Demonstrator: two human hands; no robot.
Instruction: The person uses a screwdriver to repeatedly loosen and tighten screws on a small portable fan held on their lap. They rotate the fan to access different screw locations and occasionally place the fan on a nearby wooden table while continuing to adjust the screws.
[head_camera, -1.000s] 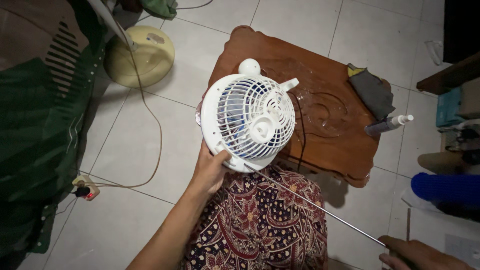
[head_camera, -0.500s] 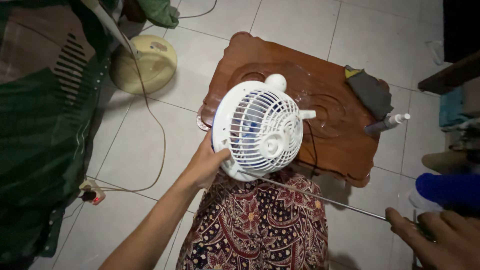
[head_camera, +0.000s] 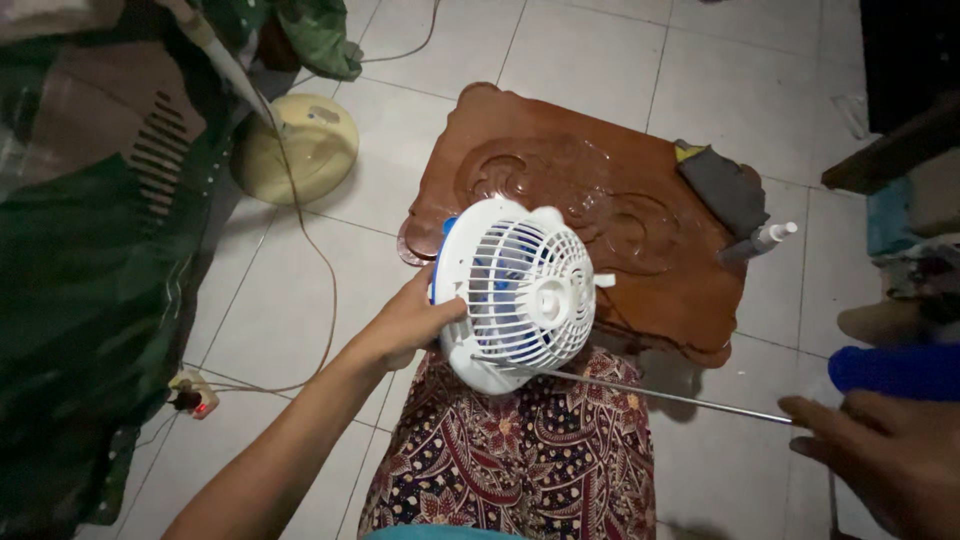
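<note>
Fan (head_camera: 520, 295), small, white, one in number, with blue blades behind round grille; held above patterned lap cloth (head_camera: 520, 460) at near edge of low carved wooden table (head_camera: 600, 200). Left hand (head_camera: 405, 325) closed around fan's left rim, thumb on grille edge. Right hand (head_camera: 885, 455) at near right, fingers loosely curled at the end of one thin metal rod (head_camera: 660, 395); grip on it not discernible. Rod running leftward to fan's lower rim. Floor (head_camera: 280, 300) of pale square tiles. On table's far right: one grey cloth (head_camera: 725, 190), one small spray bottle (head_camera: 758, 242). Far left: one round yellowish base (head_camera: 300, 150), one trailing cord (head_camera: 325, 290), one plug strip (head_camera: 192, 393).
</note>
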